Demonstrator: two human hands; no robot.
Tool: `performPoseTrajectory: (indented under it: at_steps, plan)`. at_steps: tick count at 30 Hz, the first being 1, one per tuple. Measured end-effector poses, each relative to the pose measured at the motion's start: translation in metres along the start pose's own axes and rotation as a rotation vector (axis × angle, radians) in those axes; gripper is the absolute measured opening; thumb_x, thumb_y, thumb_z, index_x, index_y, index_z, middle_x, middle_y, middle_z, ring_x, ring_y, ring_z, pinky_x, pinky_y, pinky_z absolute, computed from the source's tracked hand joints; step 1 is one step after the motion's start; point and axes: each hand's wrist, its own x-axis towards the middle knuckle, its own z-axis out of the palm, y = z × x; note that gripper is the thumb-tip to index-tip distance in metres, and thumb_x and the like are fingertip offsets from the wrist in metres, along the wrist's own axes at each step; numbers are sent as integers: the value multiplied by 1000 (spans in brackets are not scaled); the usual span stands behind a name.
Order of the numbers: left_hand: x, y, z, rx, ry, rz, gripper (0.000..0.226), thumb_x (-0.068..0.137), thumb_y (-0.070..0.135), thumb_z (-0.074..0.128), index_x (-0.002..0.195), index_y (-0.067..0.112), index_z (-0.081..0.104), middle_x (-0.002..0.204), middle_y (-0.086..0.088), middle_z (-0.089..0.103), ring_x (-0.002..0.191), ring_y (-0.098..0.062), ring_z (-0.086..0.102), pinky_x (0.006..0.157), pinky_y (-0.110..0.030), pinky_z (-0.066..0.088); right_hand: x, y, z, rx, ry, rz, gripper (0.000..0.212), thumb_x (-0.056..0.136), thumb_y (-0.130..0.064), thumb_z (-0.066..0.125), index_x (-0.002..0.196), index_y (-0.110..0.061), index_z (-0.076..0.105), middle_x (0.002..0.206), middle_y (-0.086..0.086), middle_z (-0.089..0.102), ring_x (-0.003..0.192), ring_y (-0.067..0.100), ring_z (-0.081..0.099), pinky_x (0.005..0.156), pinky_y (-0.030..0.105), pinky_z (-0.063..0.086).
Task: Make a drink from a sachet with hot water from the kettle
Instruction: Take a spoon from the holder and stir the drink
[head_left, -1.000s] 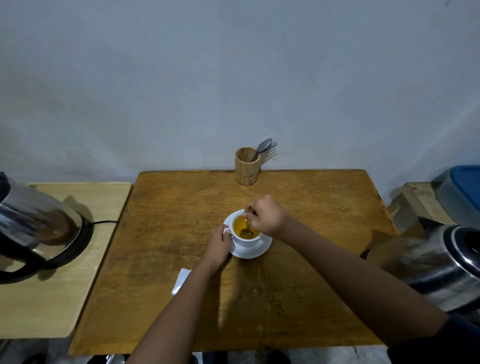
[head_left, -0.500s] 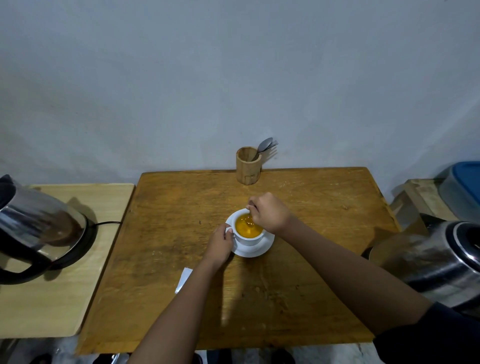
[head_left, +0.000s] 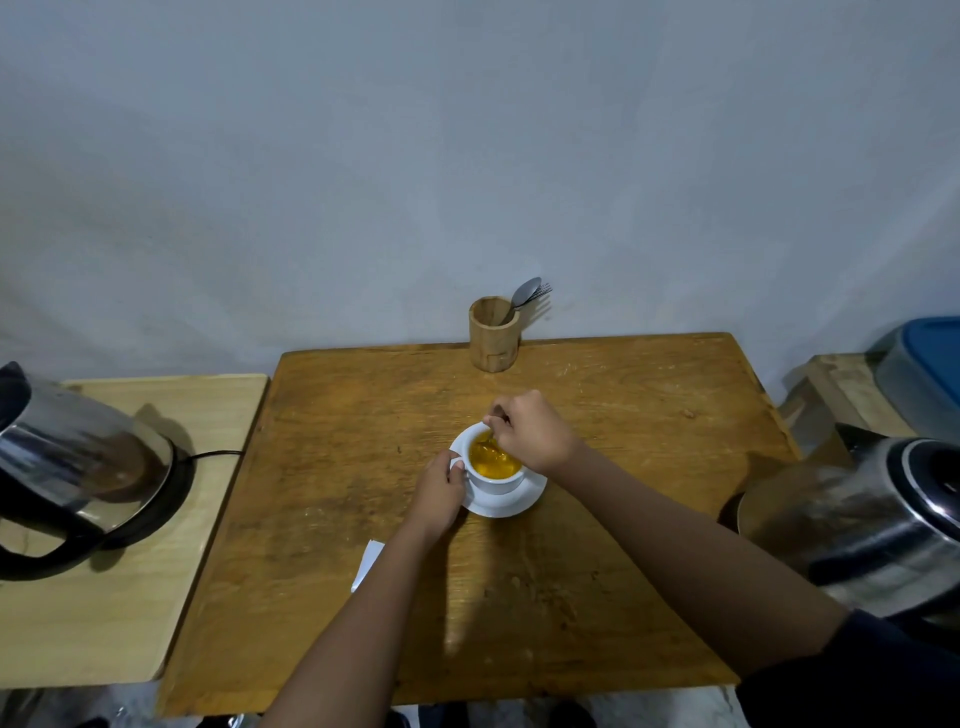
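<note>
A white cup (head_left: 497, 482) full of orange drink stands on a white saucer (head_left: 519, 503) in the middle of the wooden table (head_left: 623, 561). My left hand (head_left: 439, 491) pinches the cup's handle on its left side. My right hand (head_left: 532, 431) is over the cup's far rim, closed on a spoon (head_left: 487, 439) whose bowl dips into the drink. A white sachet (head_left: 368, 564) lies on the table, partly hidden by my left forearm. A steel kettle (head_left: 78, 462) sits on its black base on the side table at left.
A wooden holder (head_left: 493, 332) with a spoon and a fork stands at the table's far edge against the wall. A second steel kettle (head_left: 872, 519) is at the right, with a blue-lidded container (head_left: 924, 364) behind it. The pale side table (head_left: 104, 613) abuts the left edge.
The spoon in my right hand has shifted from the cup's middle toward its far rim, and the drink's surface looks stirred. My left hand keeps its hold on the handle.
</note>
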Motion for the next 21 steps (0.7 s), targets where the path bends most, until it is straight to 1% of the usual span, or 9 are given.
performPoseTrajectory:
  at_steps: [3, 5, 7, 9, 11, 13, 15, 19, 21]
  plan:
    - [-2, 2, -1, -8, -5, -4, 18, 97, 19, 38, 97, 13, 54, 96, -10, 58, 82, -17, 50, 72, -31, 39, -1, 4, 0, -49, 9, -7, 26, 94, -18, 47, 102, -2, 66, 99, 18, 68, 88, 29, 62, 73, 37, 49]
    - [-3, 3, -2, -6, -3, 3, 17, 96, 19, 38, 96, 14, 54, 96, -8, 58, 83, -17, 50, 72, -31, 38, -2, 7, -3, -81, -11, -10, 27, 95, -18, 45, 102, -1, 65, 98, 18, 68, 87, 29, 62, 71, 38, 50]
    - [-3, 4, -2, -3, 4, 4, 18, 96, 18, 38, 98, 12, 55, 98, -10, 59, 86, -19, 52, 74, -31, 39, -4, 9, -8, -108, -40, -22, 26, 95, -18, 45, 102, -2, 64, 98, 18, 68, 86, 29, 62, 66, 34, 46]
    - [-4, 4, -2, 3, -1, -5, 20, 96, 18, 38, 98, 10, 56, 98, -13, 60, 85, -20, 52, 73, -32, 40, -7, 9, -13, -129, -89, -61, 26, 95, -18, 46, 104, -2, 64, 99, 17, 68, 88, 28, 62, 66, 30, 42]
    - [-4, 4, -2, 8, -5, -7, 21, 96, 18, 38, 98, 8, 57, 97, -14, 61, 83, -20, 52, 72, -33, 40, -10, 8, -14, -130, -146, -97, 25, 94, -18, 47, 105, -3, 64, 100, 14, 69, 86, 24, 61, 66, 28, 41]
    - [-5, 6, -3, 13, -6, -7, 22, 96, 18, 38, 98, 9, 57, 98, -13, 61, 84, -21, 52, 73, -32, 40, -13, 8, -14, -106, -171, -136, 22, 93, -17, 50, 101, -4, 66, 98, 13, 70, 83, 22, 61, 67, 31, 47]
    - [-5, 8, -5, 23, -3, -9, 20, 96, 18, 37, 97, 12, 56, 97, -12, 60, 84, -20, 52, 73, -31, 39, -14, 8, -15, -91, -166, -175, 18, 91, -15, 52, 97, -5, 66, 95, 13, 70, 83, 22, 62, 72, 38, 53]
    - [-7, 13, -4, 79, 20, 11, 18, 97, 15, 36, 93, 14, 54, 91, -8, 56, 85, -21, 51, 72, -30, 37, -16, 11, -26, -38, -117, -252, 14, 88, -11, 55, 95, -5, 66, 97, 12, 67, 87, 22, 60, 75, 39, 54]
    - [-8, 14, -3, 104, 36, 16, 20, 97, 15, 36, 97, 12, 56, 93, -7, 57, 87, -22, 52, 73, -29, 37, -17, 14, -32, 12, -105, -271, 11, 87, -10, 56, 93, -6, 65, 97, 10, 66, 88, 22, 60, 77, 40, 55]
